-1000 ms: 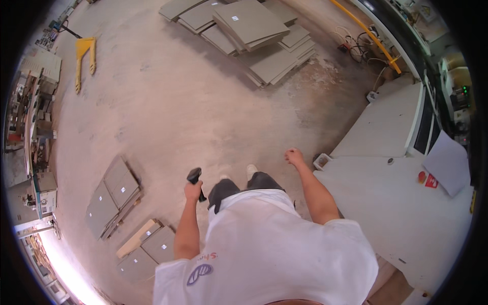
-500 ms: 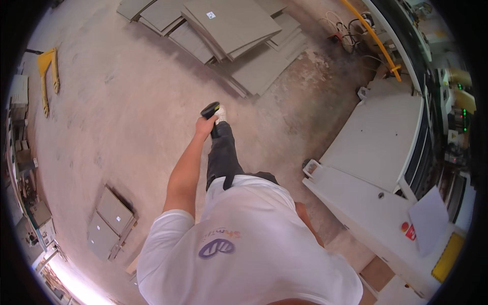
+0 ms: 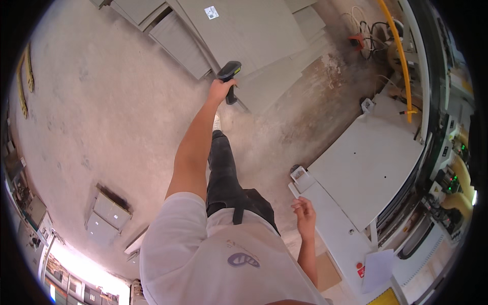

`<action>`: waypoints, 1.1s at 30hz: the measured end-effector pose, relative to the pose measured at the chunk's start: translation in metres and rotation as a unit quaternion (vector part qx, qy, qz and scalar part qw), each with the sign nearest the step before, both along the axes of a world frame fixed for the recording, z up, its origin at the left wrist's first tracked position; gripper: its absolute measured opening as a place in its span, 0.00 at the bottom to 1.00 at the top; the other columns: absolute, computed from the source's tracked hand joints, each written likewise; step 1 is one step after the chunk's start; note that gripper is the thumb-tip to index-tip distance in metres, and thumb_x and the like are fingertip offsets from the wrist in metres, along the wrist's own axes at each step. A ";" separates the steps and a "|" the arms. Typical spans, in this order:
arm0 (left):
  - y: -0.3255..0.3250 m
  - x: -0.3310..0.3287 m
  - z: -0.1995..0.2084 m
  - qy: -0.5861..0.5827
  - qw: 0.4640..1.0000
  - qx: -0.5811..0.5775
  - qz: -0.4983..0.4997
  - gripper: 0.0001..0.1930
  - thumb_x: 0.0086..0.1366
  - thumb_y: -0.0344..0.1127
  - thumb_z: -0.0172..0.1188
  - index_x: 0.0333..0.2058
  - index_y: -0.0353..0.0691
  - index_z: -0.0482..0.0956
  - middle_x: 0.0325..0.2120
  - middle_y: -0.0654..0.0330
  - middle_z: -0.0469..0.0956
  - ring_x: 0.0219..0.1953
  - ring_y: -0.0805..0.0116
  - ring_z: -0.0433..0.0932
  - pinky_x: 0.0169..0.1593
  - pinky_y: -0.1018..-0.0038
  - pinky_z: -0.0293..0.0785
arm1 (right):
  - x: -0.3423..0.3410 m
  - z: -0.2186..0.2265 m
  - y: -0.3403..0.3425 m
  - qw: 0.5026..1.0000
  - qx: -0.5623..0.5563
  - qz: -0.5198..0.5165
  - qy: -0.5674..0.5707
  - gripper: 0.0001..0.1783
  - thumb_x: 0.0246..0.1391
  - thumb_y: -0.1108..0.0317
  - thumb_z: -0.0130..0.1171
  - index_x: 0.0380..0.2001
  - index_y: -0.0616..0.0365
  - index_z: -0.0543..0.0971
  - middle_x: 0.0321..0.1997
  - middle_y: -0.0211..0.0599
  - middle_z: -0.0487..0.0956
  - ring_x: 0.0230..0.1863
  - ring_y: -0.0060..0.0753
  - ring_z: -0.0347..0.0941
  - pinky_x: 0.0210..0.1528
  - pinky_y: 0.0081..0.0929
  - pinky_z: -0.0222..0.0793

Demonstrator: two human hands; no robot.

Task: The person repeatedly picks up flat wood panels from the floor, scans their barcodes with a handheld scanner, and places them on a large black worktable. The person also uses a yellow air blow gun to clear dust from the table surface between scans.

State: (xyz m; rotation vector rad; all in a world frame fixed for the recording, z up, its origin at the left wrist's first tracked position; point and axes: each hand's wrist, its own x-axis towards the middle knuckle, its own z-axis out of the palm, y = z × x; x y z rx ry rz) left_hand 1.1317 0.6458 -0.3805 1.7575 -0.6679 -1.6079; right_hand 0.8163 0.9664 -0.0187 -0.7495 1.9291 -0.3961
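Note:
My left hand [image 3: 220, 90] is wrapped round the handle of a black handheld barcode scanner [image 3: 229, 70] with a yellow-green mark. The arm stretches forward, and the scanner's head overlaps the near edge of a stack of grey-brown flat panels [image 3: 254, 30]. A white label [image 3: 211, 12] with a printed code lies on the top panel, ahead of the scanner. Off to the right, my right hand [image 3: 305, 212] hangs beside the white machine's corner, holding nothing I can see; its fingers are loosely bent and apart.
A large white machine [image 3: 366, 162] with a red button [image 3: 360, 265] and a white sheet [image 3: 377, 269] stands on the right. Cables and a red object [image 3: 356, 41] lie at the far right. Smaller panels [image 3: 109, 212] lie at left, near yellow pallet-truck forks [image 3: 25, 81].
My left hand has carried the scanner forward to the panel stack, which now looks nearer. My right hand has come into view beside the machine.

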 end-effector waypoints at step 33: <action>0.266 -0.229 0.305 0.075 0.984 0.124 0.100 0.17 0.58 0.47 0.67 0.34 0.39 0.80 0.19 0.64 0.77 0.14 0.78 0.71 0.14 0.80 0.56 | -0.212 -0.110 -0.387 0.912 0.009 0.383 0.150 0.35 0.61 0.39 0.50 0.37 0.66 0.84 0.44 0.59 0.82 0.48 0.62 0.78 0.52 0.51 0.72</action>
